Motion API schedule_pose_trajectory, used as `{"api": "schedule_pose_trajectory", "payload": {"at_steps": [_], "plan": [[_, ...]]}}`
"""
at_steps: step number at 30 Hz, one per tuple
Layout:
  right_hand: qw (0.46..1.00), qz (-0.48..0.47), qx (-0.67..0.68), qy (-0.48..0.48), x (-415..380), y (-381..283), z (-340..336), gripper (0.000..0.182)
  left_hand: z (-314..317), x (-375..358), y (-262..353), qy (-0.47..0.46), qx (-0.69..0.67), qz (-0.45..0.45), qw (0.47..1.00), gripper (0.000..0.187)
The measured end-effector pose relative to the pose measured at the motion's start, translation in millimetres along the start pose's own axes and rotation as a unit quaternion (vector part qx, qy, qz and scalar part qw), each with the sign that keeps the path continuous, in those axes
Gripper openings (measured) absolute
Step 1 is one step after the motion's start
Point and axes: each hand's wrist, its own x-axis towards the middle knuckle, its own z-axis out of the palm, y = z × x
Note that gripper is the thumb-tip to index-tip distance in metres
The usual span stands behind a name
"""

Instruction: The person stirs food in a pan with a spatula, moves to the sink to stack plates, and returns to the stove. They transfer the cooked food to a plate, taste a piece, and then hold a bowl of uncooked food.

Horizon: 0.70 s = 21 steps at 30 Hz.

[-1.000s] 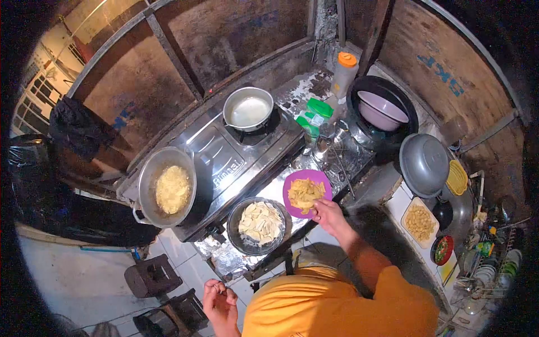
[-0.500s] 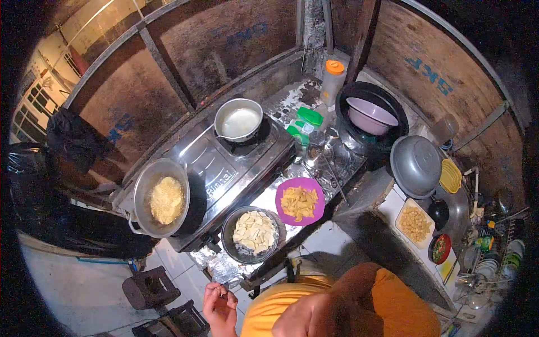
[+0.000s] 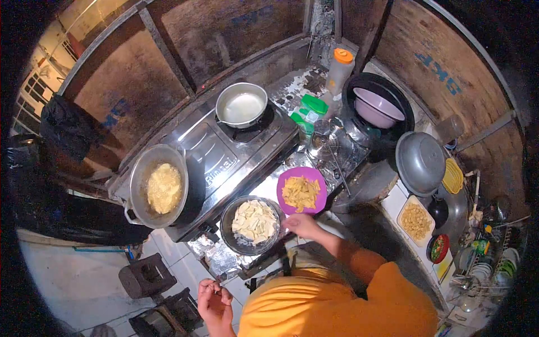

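Note:
My right hand (image 3: pixel 303 226) reaches across the counter, its fingertips at the right rim of a dark round bowl (image 3: pixel 224 236) and just below the pink-purple plate (image 3: pixel 322 194). Whether the fingers grip the rim cannot be made out. Pale raw slices (image 3: pixel 254 220) fill the bowl. Golden fried pieces (image 3: pixel 301 192) lie on the plate. Low at the left, my left hand (image 3: pixel 214 300) is raised over the floor, fingers loosely bent and nothing visible in them. On the stove's left side, a wok (image 3: pixel 139 194) holds pale yellow pieces frying in bubbling oil (image 3: pixel 164 188).
A pot of liquid (image 3: pixel 241 104) stands on the rear burner of the stove (image 3: pixel 208 151). Around the right side are an orange-lidded bottle (image 3: pixel 339 70), a lilac basin (image 3: pixel 379 109), an upturned grey basin (image 3: pixel 421 163), and a tray of small pieces (image 3: pixel 415 222). Dark stools (image 3: pixel 147 275) stand lower left.
My right hand has moved from in front of my chest out to the bowl's right rim. My left hand stays low at the left. The view has shifted slightly.

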Motion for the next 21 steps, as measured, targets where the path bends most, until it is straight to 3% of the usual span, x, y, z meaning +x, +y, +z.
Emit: {"api": "schedule_pose_trajectory", "payload": {"at_steps": [1, 4, 6, 8, 10, 16, 21], "plan": [[0.971, -0.02, -0.231, 0.049, 9.3, 48.2, -7.6, 0.016, -1.1, -0.2, 0.9, 0.005, -0.003, 0.006, 1.0, 0.016], [0.949, -0.044, -0.309, 0.053, 16.2, 105.6, -28.7, 0.018, -8.6, -0.2, 2.8, 0.015, 0.001, 0.015, 1.0, 0.017], [0.906, 0.118, -0.397, 0.089, 26.3, 111.2, -33.7, 0.02, -10.7, -0.7, 2.4, 0.021, 0.009, 0.015, 1.0, 0.018], [0.913, 0.117, -0.376, 0.106, 38.8, 104.4, -33.3, 0.02, -4.5, -0.6, 2.3, 0.032, 0.0, 0.019, 0.999, 0.018], [0.909, -0.035, -0.39, 0.144, 52.7, 96.3, -29.5, 0.015, -3.0, 0.4, 0.8, 0.026, 0.006, 0.017, 0.999, 0.019], [0.848, -0.01, -0.516, 0.121, 84.6, 71.9, -12.2, 0.02, 2.9, -1.3, 4.4, 0.039, 0.005, 0.029, 0.999, 0.019], [0.843, 0.0, -0.523, 0.127, 93.6, 73.5, -6.4, 0.022, 2.0, -6.5, 3.5, 0.04, -0.007, 0.041, 0.998, 0.019]]}}
